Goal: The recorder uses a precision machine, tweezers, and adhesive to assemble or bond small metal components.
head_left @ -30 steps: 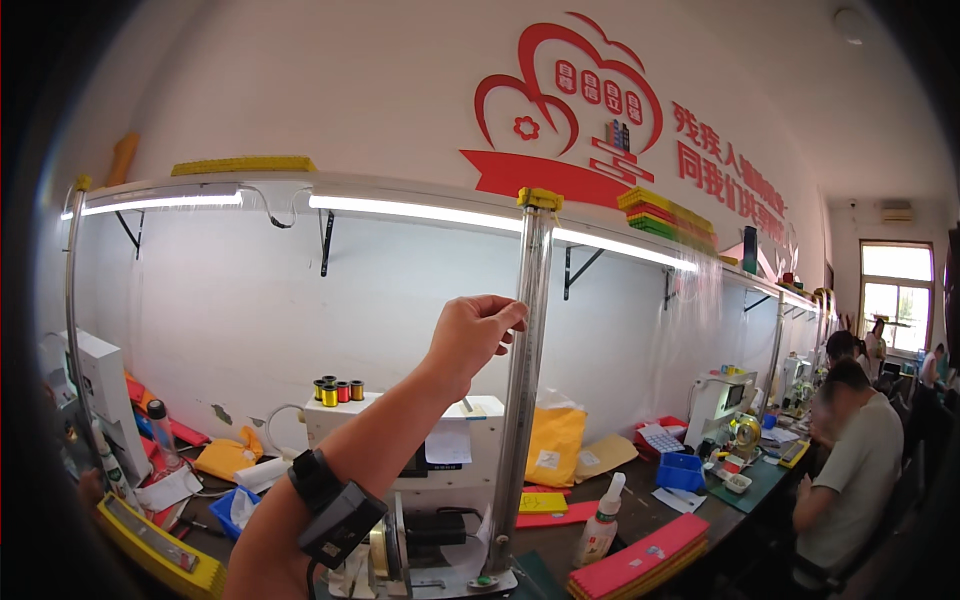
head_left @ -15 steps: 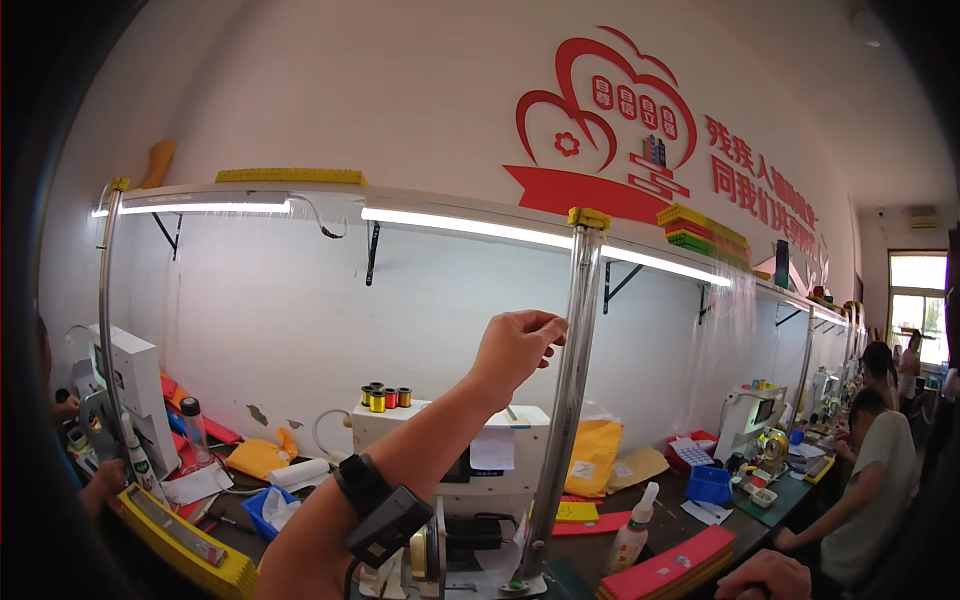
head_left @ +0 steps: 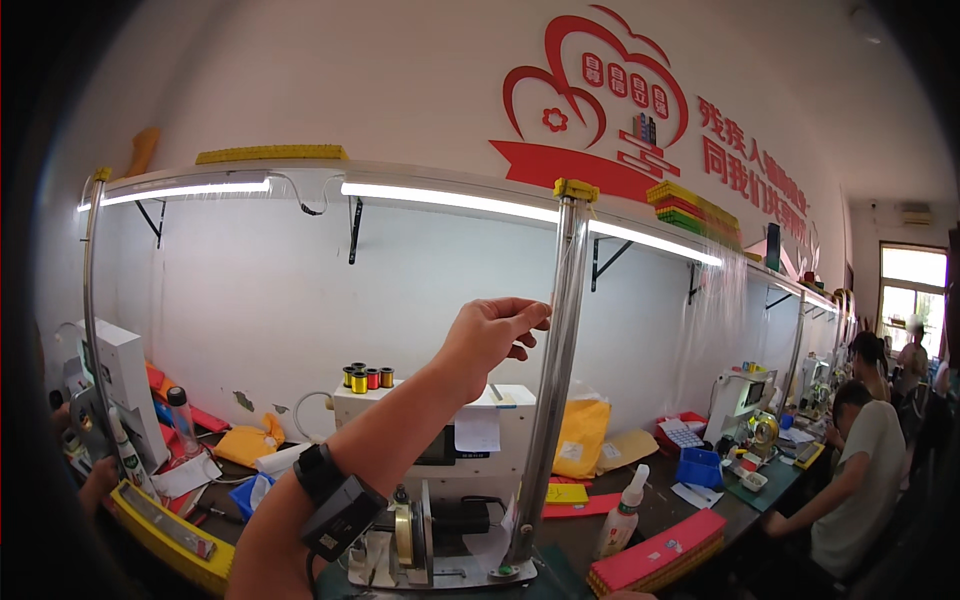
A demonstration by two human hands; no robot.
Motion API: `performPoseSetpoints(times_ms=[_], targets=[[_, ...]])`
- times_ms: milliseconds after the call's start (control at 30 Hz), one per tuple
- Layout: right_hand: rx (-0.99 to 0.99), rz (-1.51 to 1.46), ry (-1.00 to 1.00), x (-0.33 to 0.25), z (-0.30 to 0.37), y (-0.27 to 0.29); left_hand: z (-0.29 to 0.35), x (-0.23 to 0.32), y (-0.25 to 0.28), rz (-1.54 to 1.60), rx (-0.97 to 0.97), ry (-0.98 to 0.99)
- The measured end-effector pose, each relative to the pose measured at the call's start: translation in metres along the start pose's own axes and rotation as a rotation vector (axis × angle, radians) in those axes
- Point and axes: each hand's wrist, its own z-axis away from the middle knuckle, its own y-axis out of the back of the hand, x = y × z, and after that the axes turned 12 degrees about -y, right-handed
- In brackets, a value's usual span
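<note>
The person's left hand (head_left: 490, 335) is raised high in front of the white wall, fingers (head_left: 528, 316) loosely curled with thumb and forefinger pinched narrow; whether anything thin sits between them I cannot tell. It hovers just beside the upright metal pole (head_left: 552, 380), which rises from the worktop (head_left: 690, 510) to the strip light (head_left: 450, 200) overhead. A black wrist strap (head_left: 335, 505) wraps the forearm. Below the hand stands a white machine (head_left: 470, 440) carrying small thread spools (head_left: 366, 377). A white squeeze bottle (head_left: 622, 515) stands near the pole's foot. The right hand is out of sight. Other people sit at the far end on the right.
</note>
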Motion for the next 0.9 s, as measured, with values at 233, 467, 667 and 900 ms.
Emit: performPoseSetpoints(times_ms=[233,467,667,900], targets=[[-0.178,-0.123,-0.220,0.034,0.048,-0.078,-0.008,-0.005,-0.010,0.032,-0.025,0.018],[-0.267,-0.329,-0.318,0.039,0.072,-0.111,-0.008,-0.015,-0.022,-0.016,-0.002,0.014],[-0.293,-0.399,-0.284,0.045,0.085,-0.135,0.003,-0.013,-0.030,-0.016,-0.005,-0.002],[-0.412,-0.438,-0.393,0.049,0.103,-0.149,0.011,-0.038,-0.026,-0.253,-0.067,-0.222]])
